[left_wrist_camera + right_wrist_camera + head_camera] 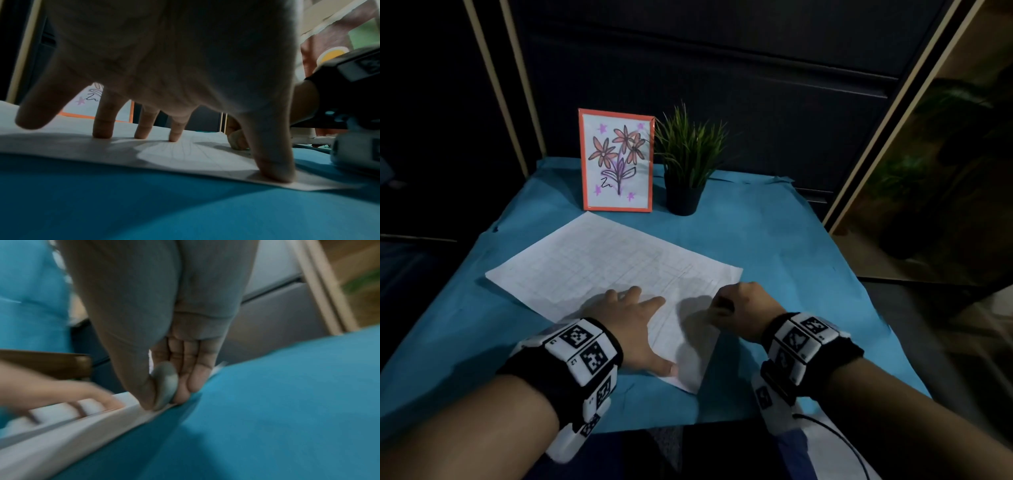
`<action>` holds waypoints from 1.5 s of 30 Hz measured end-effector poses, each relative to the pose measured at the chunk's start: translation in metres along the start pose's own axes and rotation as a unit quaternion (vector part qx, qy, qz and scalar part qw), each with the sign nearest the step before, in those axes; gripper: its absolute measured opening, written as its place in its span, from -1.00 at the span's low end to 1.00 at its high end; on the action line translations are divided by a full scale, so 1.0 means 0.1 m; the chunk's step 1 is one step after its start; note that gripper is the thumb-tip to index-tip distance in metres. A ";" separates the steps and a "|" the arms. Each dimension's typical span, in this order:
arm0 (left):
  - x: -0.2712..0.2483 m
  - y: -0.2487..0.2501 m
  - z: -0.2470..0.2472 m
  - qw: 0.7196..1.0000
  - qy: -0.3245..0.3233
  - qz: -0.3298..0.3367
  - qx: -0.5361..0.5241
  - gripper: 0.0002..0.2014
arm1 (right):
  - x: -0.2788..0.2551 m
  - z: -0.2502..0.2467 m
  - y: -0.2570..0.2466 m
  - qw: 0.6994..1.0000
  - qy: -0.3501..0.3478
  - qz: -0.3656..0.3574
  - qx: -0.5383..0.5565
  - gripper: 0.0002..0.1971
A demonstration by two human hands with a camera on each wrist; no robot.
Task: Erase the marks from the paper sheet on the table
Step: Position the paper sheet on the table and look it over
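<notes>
A white sheet of squared paper with faint pencil lines lies askew on the blue table cover. My left hand is spread flat on the sheet's near part, fingers and thumb pressing it down. My right hand is at the sheet's right edge and pinches a grey, worn eraser between thumb and fingers, its lower end touching the paper's edge. The right wrist view is blurred by motion.
An orange-framed flower drawing stands at the table's back, with a small potted plant in a black pot to its right. Dark wall panels rise behind. The table's near edge is close to my body.
</notes>
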State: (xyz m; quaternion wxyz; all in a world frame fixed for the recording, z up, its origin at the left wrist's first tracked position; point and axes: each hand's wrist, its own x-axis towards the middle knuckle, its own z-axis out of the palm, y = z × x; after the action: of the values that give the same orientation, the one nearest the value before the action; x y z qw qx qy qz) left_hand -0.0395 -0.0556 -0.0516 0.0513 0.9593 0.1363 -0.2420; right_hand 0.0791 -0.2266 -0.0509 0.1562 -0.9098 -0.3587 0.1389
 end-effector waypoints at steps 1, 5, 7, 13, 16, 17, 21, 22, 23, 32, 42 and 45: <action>0.00 -0.01 0.00 1.000 0.003 -0.001 0.000 0.15 | 0.00 0.00 -0.01 1.000 -0.009 -0.004 -0.009 -0.81; 0.01 -0.04 0.02 1.000 0.015 0.004 -0.006 0.24 | -0.15 0.14 -0.16 0.996 -0.055 -0.070 -0.025 -0.83; 0.01 -0.05 0.02 1.000 0.013 0.008 -0.010 0.25 | -0.18 0.18 -0.19 0.994 -0.070 -0.082 -0.024 -0.85; 0.05 -0.08 0.00 1.000 -0.012 0.004 -0.007 0.25 | 0.00 -0.09 0.11 0.999 -0.033 0.007 -0.002 -0.86; 0.05 -0.11 -0.02 0.999 -0.021 0.014 -0.025 0.21 | -0.04 -0.07 0.10 0.999 0.001 -0.005 0.039 -0.85; 0.04 -0.13 -0.03 0.999 -0.018 0.019 -0.033 0.16 | -0.06 -0.05 0.09 0.997 0.022 -0.011 0.069 -0.87; -0.01 -0.17 -0.08 0.999 0.012 0.043 -0.026 -0.14 | -0.12 0.01 0.10 0.989 0.044 0.008 0.142 -0.93; -0.02 -0.18 -0.08 0.998 0.014 0.050 -0.025 -0.19 | -0.12 0.04 0.11 0.990 0.042 0.019 0.136 -0.93; -0.04 -0.17 -0.08 0.998 0.011 0.055 -0.030 -0.21 | -0.13 0.06 0.10 0.990 0.046 0.031 0.128 -0.91; -0.03 -0.19 0.02 0.995 0.018 0.071 -0.066 0.12 | -0.19 0.35 -0.38 0.990 -0.015 -0.120 0.069 -0.82; -0.05 -0.20 0.05 0.995 0.013 0.041 -0.089 0.11 | 0.00 0.31 -0.31 0.995 0.036 -0.049 0.081 -0.82; -0.03 -0.20 0.03 0.995 -0.001 0.039 -0.092 0.16 | -0.09 0.39 -0.45 0.992 -0.040 -0.113 0.041 -0.79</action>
State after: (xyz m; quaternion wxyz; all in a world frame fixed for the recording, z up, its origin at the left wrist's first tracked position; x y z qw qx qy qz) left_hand -0.0495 -0.0380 -0.0532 0.1490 0.9548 0.1206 -0.2272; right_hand 0.0307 -0.1945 -0.0680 0.1933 -0.8501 -0.4591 0.1709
